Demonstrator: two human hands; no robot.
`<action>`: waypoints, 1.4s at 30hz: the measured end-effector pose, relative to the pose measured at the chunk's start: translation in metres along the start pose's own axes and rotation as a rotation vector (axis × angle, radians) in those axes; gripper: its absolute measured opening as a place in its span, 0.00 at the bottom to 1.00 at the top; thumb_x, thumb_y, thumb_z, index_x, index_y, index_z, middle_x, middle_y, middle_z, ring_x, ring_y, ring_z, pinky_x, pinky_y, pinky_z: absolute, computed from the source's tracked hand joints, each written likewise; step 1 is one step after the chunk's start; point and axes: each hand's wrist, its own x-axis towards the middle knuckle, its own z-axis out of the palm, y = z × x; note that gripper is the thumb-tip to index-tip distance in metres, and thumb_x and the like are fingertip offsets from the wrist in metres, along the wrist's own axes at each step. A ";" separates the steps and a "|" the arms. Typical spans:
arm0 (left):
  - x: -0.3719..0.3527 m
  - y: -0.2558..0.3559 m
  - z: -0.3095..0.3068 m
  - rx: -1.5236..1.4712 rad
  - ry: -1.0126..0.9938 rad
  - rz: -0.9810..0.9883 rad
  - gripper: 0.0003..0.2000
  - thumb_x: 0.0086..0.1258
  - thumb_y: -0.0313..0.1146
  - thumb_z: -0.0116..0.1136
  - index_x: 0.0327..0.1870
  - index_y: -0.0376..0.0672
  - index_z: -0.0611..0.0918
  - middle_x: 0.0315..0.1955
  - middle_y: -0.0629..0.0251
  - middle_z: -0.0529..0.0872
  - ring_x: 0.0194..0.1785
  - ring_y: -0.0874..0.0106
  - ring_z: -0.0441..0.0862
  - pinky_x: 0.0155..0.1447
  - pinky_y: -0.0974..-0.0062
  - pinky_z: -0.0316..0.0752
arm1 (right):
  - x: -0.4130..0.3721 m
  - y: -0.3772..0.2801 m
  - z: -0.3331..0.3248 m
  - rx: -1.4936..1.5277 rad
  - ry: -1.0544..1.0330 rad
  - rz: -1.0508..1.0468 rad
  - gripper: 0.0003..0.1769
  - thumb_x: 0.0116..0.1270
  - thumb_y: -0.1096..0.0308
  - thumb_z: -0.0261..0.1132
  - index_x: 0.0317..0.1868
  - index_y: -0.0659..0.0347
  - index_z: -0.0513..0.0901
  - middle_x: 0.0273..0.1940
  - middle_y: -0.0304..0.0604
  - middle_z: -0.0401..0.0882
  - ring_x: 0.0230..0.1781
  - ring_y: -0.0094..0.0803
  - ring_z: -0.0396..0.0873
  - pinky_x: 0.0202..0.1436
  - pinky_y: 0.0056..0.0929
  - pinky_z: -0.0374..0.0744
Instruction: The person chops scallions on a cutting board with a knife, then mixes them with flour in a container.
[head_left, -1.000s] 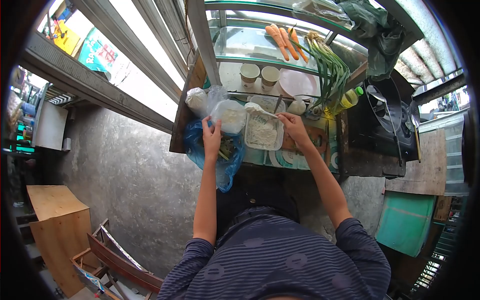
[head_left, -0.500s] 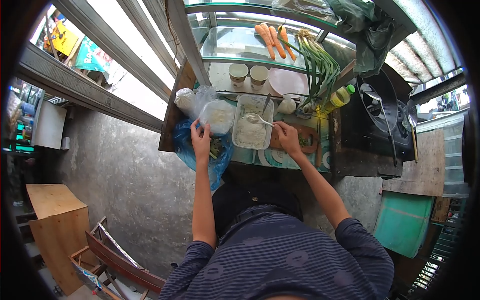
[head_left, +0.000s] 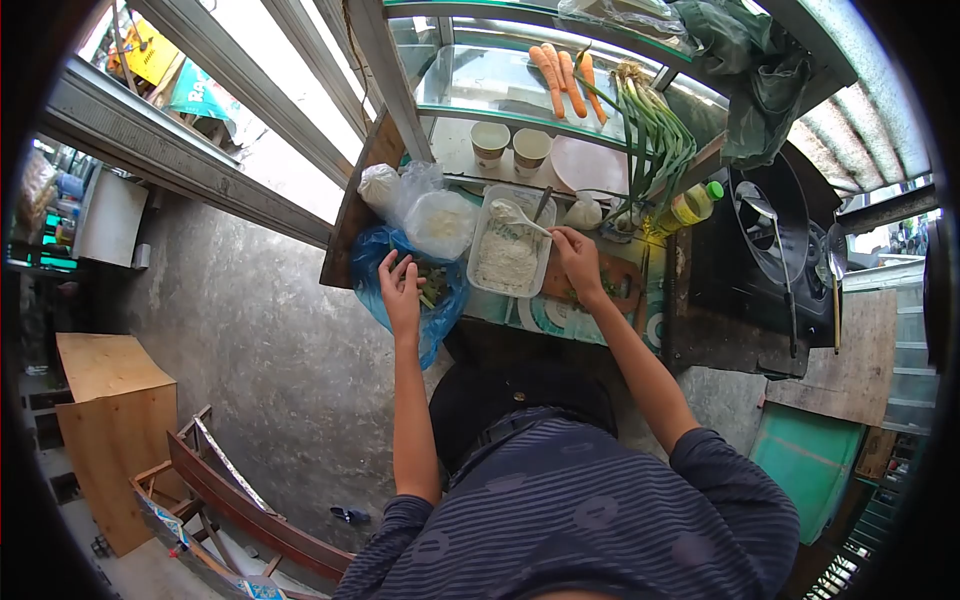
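My right hand point(head_left: 578, 262) is closed on the handle of a spoon point(head_left: 530, 224), whose bowl rests in white powder point(head_left: 506, 262) near the far end of a clear plastic tub point(head_left: 476, 285). Another utensil handle point(head_left: 543, 204) leans out of that tub. My left hand point(head_left: 402, 288) hovers over the blue plastic bag point(head_left: 370, 300), fingers apart and holding nothing. Green trimmings point(head_left: 436, 290) show inside this bag. Just beyond my left hand lies a clear bag with pale contents point(head_left: 440, 224). A wooden cutting board point(head_left: 622, 283) with green bits lies beside my right hand.
Two paper cups point(head_left: 490, 144) and a pink plate point(head_left: 588, 165) stand behind the tub. Carrots point(head_left: 560, 80) and green onions point(head_left: 655, 125) lie on the glass shelf. An oil bottle point(head_left: 692, 206) and a stove with a wok point(head_left: 770, 230) are on the right.
The spoon has moved toward the far end of the tub with my right hand. My left hand has drawn back from the clear bag and spread its fingers. The view has shifted slightly.
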 end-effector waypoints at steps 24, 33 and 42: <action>-0.029 -0.014 -0.021 0.023 0.027 -0.091 0.21 0.75 0.38 0.53 0.65 0.44 0.68 0.54 0.62 0.82 0.38 0.79 0.81 0.42 0.80 0.75 | -0.018 0.055 -0.020 -0.168 0.174 -0.150 0.12 0.73 0.64 0.59 0.43 0.64 0.85 0.21 0.26 0.66 0.21 0.12 0.58 0.22 0.21 0.55; -0.039 -0.022 -0.029 0.025 0.042 -0.123 0.20 0.76 0.38 0.52 0.65 0.45 0.68 0.53 0.62 0.82 0.38 0.79 0.81 0.42 0.80 0.75 | 0.001 0.062 -0.005 0.003 0.057 -0.025 0.14 0.70 0.63 0.61 0.45 0.65 0.85 0.26 0.34 0.79 0.25 0.21 0.72 0.30 0.25 0.69; -0.041 -0.028 -0.021 0.060 -0.038 -0.128 0.21 0.75 0.39 0.53 0.65 0.45 0.67 0.53 0.61 0.83 0.38 0.77 0.81 0.41 0.80 0.74 | 0.018 -0.006 0.119 -0.753 -0.143 -0.248 0.17 0.69 0.57 0.56 0.49 0.59 0.83 0.37 0.53 0.84 0.40 0.51 0.82 0.45 0.44 0.79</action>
